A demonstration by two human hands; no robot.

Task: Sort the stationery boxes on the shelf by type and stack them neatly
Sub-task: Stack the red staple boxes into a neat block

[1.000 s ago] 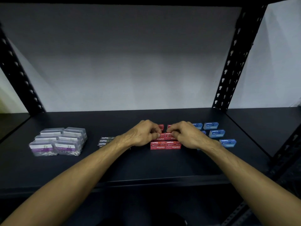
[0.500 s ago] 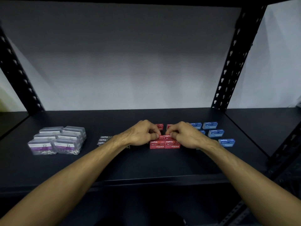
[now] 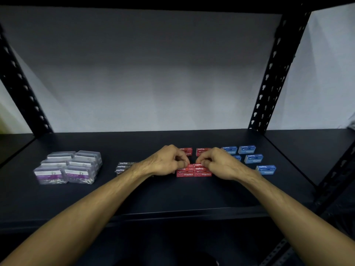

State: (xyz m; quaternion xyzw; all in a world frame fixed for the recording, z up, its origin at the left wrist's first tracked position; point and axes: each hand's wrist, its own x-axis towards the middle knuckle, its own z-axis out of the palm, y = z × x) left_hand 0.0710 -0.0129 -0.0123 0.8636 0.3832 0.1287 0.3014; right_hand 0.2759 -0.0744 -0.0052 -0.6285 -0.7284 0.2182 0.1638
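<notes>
Both hands stay put since a second ago: left hand [image 3: 169, 162] and right hand [image 3: 217, 163] pinch the top boxes of the red staple stack [image 3: 194, 172] mid-shelf [image 3: 172, 196]. Little moved, so likely squaring up. Blue staple boxes [image 3: 253, 158] remain scattered, unstacked.

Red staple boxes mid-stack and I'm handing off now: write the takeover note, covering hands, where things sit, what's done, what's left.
Left hand and right hand: fingers of both pinch the top boxes of the red stack at shelf centre.
Two loose red boxes lie just behind the hands.
Clear clip boxes at far left: grouped and stacked.
Black staple boxes left of centre: stacked, partly hidden by the left wrist.
Blue staple boxes at right: lie scattered and unstacked.
Left: square the red stack, add the two loose reds, then stack the blues.
</notes>
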